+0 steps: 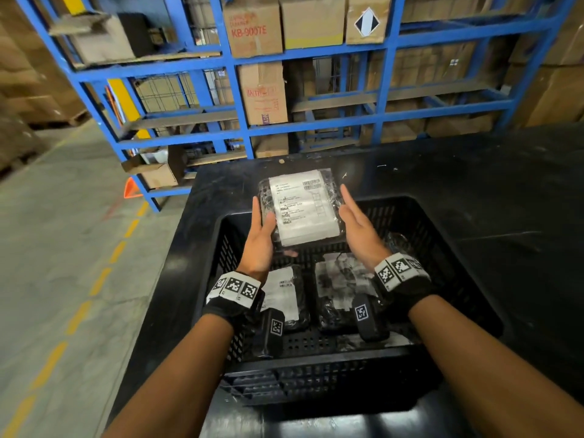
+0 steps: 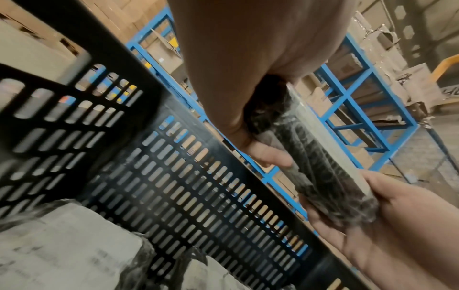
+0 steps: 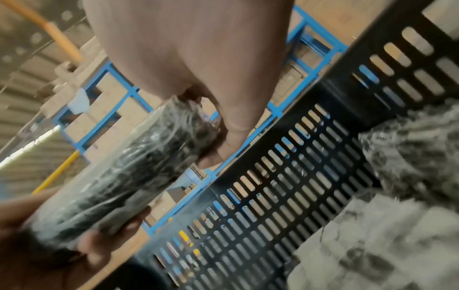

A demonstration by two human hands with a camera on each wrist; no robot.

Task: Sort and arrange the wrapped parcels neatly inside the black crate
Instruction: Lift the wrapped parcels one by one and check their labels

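A black parcel in clear wrap with a white label (image 1: 303, 210) is held level above the far rim of the black crate (image 1: 442, 235). My left hand (image 1: 260, 235) grips its left edge, thumb on top and fingers (image 2: 265, 155) curled beneath. My right hand (image 1: 357, 226) holds the right edge, fingers stretched along it. The wrist views show the parcel (image 2: 318, 166) (image 3: 129, 176) edge-on between both palms. Two labelled parcels (image 1: 284, 295) (image 1: 341, 279) lie flat on the crate floor, partly hidden by my wrists. A third parcel (image 1: 398, 241) sits near the right wall.
The crate stands on a black table (image 1: 474, 172). Behind the table rises a blue steel rack (image 1: 316, 45) stacked with cardboard boxes. To the left is concrete floor with a dashed yellow line (image 1: 104, 273) and an orange marker (image 1: 131, 188).
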